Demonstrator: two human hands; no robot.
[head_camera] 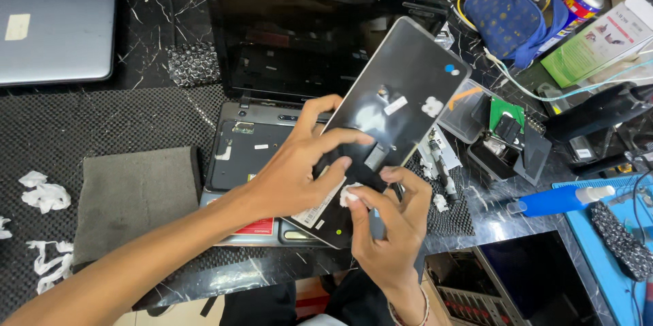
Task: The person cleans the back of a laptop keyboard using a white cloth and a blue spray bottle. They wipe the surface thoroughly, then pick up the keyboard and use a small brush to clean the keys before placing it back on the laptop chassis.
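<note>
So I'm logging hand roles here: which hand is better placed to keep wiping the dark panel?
Probably the right hand: its fingertips pinch the white wad against the dark panel, while the left hand grips the panel, steadying it.

A black marble table [183, 13] bears a mesh mat [102, 122], laptops, tissue scraps.

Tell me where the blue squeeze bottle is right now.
In the head view, the blue squeeze bottle lies on its side at the right of the table, right of the right hand, just below the open black case and beside the blue mat.
</note>
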